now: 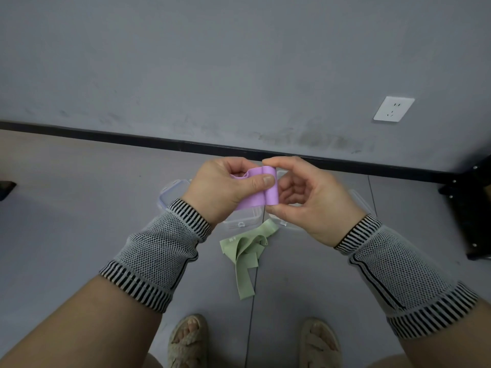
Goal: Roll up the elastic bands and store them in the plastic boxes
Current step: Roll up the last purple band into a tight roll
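Above the floor, both hands, left hand and right hand, are pinching the purple band, rolling it partway. Green band is lying unrolled beside the clear boxes, nothing visibly stored yet

You wear a knitted wrist sleeve on each forearm: grey mesh centre, black-and-white striped cuffs at both ends. Woven beige sandals cover your feet.
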Demonstrator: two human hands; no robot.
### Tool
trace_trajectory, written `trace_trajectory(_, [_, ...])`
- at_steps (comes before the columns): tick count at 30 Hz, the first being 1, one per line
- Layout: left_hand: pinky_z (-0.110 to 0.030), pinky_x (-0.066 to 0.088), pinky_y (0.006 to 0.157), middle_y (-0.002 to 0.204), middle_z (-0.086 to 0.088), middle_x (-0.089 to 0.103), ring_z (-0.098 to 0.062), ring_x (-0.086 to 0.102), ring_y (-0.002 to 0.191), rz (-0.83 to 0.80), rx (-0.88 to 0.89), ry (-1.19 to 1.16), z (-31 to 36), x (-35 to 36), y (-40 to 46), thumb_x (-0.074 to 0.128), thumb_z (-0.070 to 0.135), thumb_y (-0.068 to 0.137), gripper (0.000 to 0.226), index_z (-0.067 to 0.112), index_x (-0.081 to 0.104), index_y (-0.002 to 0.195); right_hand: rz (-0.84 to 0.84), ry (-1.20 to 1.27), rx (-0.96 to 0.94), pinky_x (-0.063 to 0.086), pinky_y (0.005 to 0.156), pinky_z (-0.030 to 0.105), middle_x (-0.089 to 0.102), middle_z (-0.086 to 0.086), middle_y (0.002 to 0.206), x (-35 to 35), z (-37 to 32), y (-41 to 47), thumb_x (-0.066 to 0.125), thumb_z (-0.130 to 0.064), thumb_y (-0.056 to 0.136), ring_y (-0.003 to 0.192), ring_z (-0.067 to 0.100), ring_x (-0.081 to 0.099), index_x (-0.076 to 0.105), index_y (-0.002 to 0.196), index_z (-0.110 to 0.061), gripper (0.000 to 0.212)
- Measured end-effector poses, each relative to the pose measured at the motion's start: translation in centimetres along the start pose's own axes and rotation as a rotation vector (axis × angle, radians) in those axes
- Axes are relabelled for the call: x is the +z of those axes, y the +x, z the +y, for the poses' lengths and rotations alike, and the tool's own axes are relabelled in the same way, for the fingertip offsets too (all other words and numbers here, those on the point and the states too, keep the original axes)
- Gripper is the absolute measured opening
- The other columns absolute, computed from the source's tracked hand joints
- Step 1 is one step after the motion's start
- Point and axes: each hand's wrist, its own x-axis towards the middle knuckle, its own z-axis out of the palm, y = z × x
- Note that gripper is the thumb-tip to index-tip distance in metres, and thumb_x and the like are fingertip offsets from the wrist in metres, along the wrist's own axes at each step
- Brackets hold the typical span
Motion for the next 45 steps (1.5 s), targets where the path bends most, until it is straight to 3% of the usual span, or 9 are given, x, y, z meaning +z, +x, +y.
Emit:
trace_trajectory(8, [-0.030, 0.056, 0.073, 0.075, -0.008, 0.068, -0.013, 0.062, 0.071, 0.003, 0.027, 0.013, -0.2, 0.4, -0.1, 0.077, 0.014, 0.073, 0.008, 0.013, 0.069, 0.073, 0.044, -0.034, -0.022, 0.056, 0.071, 0.034, 0.063, 0.002, 0.071, 0.0, -0.3, -0.1, 0.076, 0.004, 0.072, 0.068, 0.025, 0.062, 0.058, 0.105, -0.038, 0.057])
trace_trajectory(14, [-0.016, 0.050, 0.063, 0.076, -0.005, 0.066, -0.007, 0.056, 0.067, 0.109, 0.148, -0.029, -0.3, 1.0, -0.1, 0.074, 0.009, 0.076, 0.012, 0.004, 0.067, 0.085, 0.032, 0.127, 0.048, 0.055, 0.078, 0.027, 0.066, -0.003, 0.086, 0.2, 0.0, 0.1, 0.071, 0.005, 0.077, 0.081, 0.012, 0.066, 0.045, 0.123, -0.041, 0.070])
trace_trajectory(20, [-0.016, 0.051, 0.064, 0.078, -0.002, 0.065, -0.002, 0.062, 0.067, 0.151, 0.180, -0.190, -0.3, 2.0, -0.3, 0.066, 0.001, 0.082, 0.008, 0.006, 0.063, 0.089, 0.300, 0.292, 0.077, 0.055, 0.075, 0.023, 0.071, 0.002, 0.084, 0.8, -0.3, 0.3, 0.071, 0.004, 0.078, 0.076, 0.011, 0.066, 0.063, 0.091, -0.014, 0.024])
trace_trajectory(26, [-0.026, 0.054, 0.072, 0.080, -0.005, 0.069, -0.011, 0.064, 0.073, 0.035, 0.078, -0.147, -0.9, 1.2, 0.2, 0.073, 0.013, 0.078, 0.016, 0.007, 0.063, 0.089, 0.316, 0.258, 0.061, 0.055, 0.072, 0.020, 0.069, -0.004, 0.078, 0.0, -0.1, 0.5, 0.068, 0.010, 0.077, 0.072, 0.007, 0.064, 0.067, 0.084, -0.016, 0.027])
trace_trajectory(32, [-0.009, 0.043, 0.056, 0.060, 0.007, 0.066, 0.002, 0.057, 0.053, -0.044, 0.050, -0.109, -0.8, 0.5, 0.3, 0.064, 0.005, 0.085, 0.005, 0.009, 0.060, 0.085, 0.306, 0.152, 0.068, 0.056, 0.071, 0.029, 0.069, 0.008, 0.085, -0.3, -0.2, 0.5, 0.070, 0.011, 0.075, 0.074, 0.012, 0.061, 0.068, 0.084, -0.019, 0.032])
trace_trajectory(36, [-0.019, 0.051, 0.070, 0.078, -0.009, 0.067, -0.009, 0.063, 0.068, -0.061, 0.056, -0.147, -0.9, 0.4, 0.5, 0.064, 0.001, 0.083, 0.010, 0.009, 0.060, 0.087, 0.310, 0.288, 0.129, 0.055, 0.076, 0.022, 0.069, 0.004, 0.089, -0.3, -0.1, 0.5, 0.068, 0.011, 0.076, 0.079, 0.009, 0.067, 0.064, 0.094, -0.017, 0.033])
trace_trajectory(39, [-0.025, 0.049, 0.070, 0.075, -0.010, 0.065, -0.013, 0.061, 0.067, -0.066, 0.034, -0.187, -1.1, 0.6, 0.5, 0.066, 0.000, 0.082, 0.014, 0.011, 0.058, 0.085, 0.310, 0.336, 0.188, 0.058, 0.076, 0.030, 0.072, 0.008, 0.086, -0.3, 0.1, 0.5, 0.069, 0.007, 0.078, 0.079, 0.014, 0.069, 0.065, 0.093, -0.015, 0.027])
trace_trajectory(43, [-0.049, 0.044, 0.082, 0.088, -0.021, 0.062, -0.030, 0.054, 0.084, -0.051, -0.021, -0.257, -1.1, 0.6, 0.4, 0.068, 0.011, 0.071, 0.017, 0.014, 0.059, 0.085, 0.300, 0.388, 0.232, 0.058, 0.075, 0.042, 0.071, 0.014, 0.085, -0.2, 0.2, 0.6, 0.067, 0.002, 0.081, 0.079, 0.023, 0.069, 0.067, 0.091, -0.015, 0.020])
trace_trajectory(45, [-0.048, 0.050, 0.085, 0.087, -0.015, 0.065, -0.028, 0.060, 0.084, -0.054, -0.031, -0.251, -1.2, 0.7, 0.5, 0.070, 0.004, 0.075, 0.019, 0.013, 0.059, 0.088, 0.315, 0.390, 0.231, 0.058, 0.074, 0.044, 0.070, 0.012, 0.082, -0.1, 0.2, 0.7, 0.066, -0.001, 0.083, 0.076, 0.022, 0.067, 0.068, 0.089, -0.014, 0.015])
